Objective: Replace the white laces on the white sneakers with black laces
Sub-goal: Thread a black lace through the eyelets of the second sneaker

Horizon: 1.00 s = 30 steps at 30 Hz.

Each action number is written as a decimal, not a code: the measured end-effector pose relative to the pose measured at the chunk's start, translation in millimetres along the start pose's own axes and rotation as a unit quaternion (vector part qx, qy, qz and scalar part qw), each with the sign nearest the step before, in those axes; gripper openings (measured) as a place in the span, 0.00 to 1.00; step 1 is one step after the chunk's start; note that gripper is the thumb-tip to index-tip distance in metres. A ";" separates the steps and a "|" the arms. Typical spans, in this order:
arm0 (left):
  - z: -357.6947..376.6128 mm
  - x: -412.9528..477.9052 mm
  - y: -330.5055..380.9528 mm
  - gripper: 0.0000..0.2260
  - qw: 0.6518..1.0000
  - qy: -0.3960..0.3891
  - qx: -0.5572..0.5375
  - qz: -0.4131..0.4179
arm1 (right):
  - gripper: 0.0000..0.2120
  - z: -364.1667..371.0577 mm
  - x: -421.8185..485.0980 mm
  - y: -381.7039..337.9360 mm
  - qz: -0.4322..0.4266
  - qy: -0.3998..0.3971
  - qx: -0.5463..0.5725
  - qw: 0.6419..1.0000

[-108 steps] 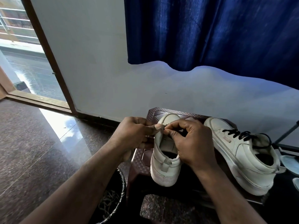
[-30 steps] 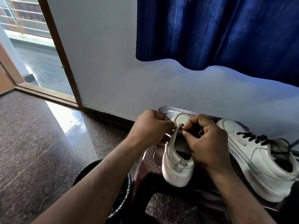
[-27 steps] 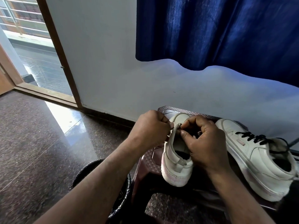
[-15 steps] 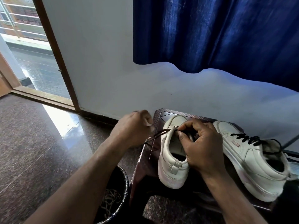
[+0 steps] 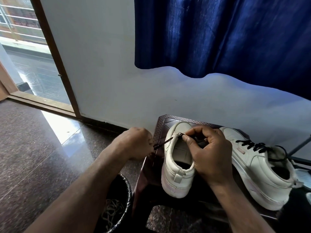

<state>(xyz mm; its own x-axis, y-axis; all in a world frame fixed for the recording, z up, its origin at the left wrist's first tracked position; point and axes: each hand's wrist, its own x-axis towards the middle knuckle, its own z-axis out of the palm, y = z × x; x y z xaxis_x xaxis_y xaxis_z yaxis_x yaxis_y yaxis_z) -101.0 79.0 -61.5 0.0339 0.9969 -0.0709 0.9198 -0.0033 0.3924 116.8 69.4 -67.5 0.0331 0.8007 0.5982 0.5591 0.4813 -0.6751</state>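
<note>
Left hand (image 5: 134, 143) pinches black lace (image 5: 165, 141); right hand (image 5: 208, 155) grips the sneaker (image 5: 175, 180).

A blue curtain (image 5: 227, 36) hangs against the white wall (image 5: 104, 64); a wooden door frame (image 5: 56, 56) stands left. Daylight gleams on the speckled floor (image 5: 33, 157).

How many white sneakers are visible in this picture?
2. The left sneaker stands on the stool, held by the right hand while the left hand grips a black lace; the right sneaker lies beside it.
</note>
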 end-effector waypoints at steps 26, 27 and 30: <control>-3.4 -1.8 16.4 0.03 0.943 -0.056 -0.319 0.083 | 0.10 -12.1 16.8 16.9 0.259 -0.060 0.418 0.869; -2.3 -1.5 18.7 0.02 0.943 -0.053 -0.318 0.087 | 0.10 -12.2 16.5 17.1 0.259 -0.063 0.419 0.868; -1.7 1.5 16.8 0.05 0.950 -0.047 -0.304 0.060 | 0.11 -12.4 15.5 20.1 0.263 -0.074 0.415 0.868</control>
<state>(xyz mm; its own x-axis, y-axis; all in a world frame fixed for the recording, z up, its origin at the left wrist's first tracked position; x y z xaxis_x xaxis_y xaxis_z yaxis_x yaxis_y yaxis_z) -86.1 80.6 -53.5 0.1860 0.9805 -0.0627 0.5128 -0.0424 0.8574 138.8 87.0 -66.5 -0.0392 0.9949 0.0929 -0.2923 0.0774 -0.9532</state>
